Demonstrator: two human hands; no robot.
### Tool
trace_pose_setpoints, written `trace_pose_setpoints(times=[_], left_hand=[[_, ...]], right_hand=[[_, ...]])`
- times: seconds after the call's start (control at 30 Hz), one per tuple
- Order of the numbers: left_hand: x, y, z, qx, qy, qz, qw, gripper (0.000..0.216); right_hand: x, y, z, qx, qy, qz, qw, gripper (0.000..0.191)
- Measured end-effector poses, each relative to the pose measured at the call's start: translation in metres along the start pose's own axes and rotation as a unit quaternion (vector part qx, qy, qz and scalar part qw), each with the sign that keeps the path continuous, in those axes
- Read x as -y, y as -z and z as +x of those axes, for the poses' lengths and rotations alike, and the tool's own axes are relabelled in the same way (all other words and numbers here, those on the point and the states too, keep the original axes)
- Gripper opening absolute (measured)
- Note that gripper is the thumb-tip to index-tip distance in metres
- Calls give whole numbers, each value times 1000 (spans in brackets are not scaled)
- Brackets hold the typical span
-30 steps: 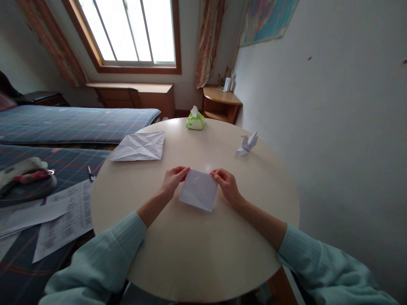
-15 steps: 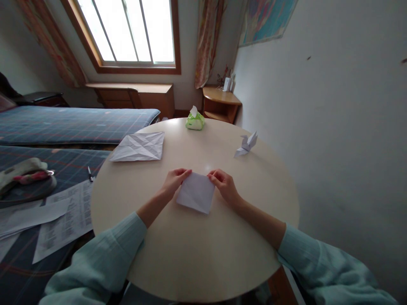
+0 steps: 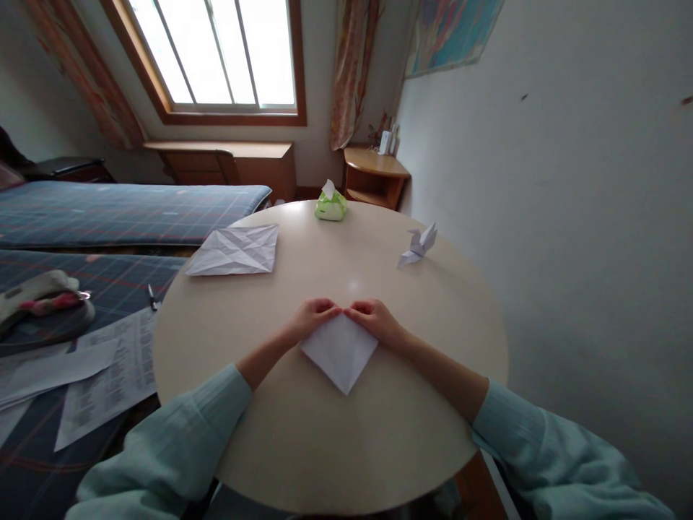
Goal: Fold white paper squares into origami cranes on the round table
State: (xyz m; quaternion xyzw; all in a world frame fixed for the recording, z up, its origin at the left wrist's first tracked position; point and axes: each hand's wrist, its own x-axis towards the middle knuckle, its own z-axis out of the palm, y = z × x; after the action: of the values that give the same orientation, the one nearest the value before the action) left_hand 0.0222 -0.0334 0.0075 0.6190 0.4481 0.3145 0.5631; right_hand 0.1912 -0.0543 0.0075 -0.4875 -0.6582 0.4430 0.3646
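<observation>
A white square of folded paper [image 3: 342, 352] lies turned like a diamond over the middle of the round table [image 3: 303, 448], one corner pointing toward me. My left hand [image 3: 318, 315] pinches it close to its far corner. From the other side my right hand [image 3: 370, 317] grips the same corner, and the fingertips of both hands nearly meet there. The far corner itself is mostly hidden by my fingers. Beyond my hands, to the right, stands a folded paper crane [image 3: 418, 245]. A creased white sheet [image 3: 238, 250] rests at the table's far left.
A green tissue pack [image 3: 330, 206] sits at the table's far edge. The wall [image 3: 585, 238] runs close along the right. On the left, a bed with a plaid cover [image 3: 124, 209] borders the table, with printed papers [image 3: 111, 372] and a pen [image 3: 152, 297] nearby.
The paper has turned from a tilted square to a diamond and come slightly nearer to me. Both hands have moved together, from two separate corners to one far corner.
</observation>
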Motion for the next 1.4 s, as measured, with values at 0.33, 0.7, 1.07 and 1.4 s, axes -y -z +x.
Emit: trace_pose_setpoints(times=[0.33, 0.7, 1.07, 1.4], left_hand=[[5, 4, 6, -42, -33, 65, 996, 35], [-2, 18, 4, -50, 16, 65, 996, 34], [-2, 28, 3, -95, 22, 111, 989, 35], [1, 27, -1, 104, -229, 376, 892, 76]], right_hand=[[-7, -1, 4, -54, -9, 30, 998, 27], [-7, 4, 4, -122, -23, 59, 991, 29], [-8, 16, 8, -93, -31, 19, 995, 25], [0, 14, 4, -121, -15, -324, 938, 25]])
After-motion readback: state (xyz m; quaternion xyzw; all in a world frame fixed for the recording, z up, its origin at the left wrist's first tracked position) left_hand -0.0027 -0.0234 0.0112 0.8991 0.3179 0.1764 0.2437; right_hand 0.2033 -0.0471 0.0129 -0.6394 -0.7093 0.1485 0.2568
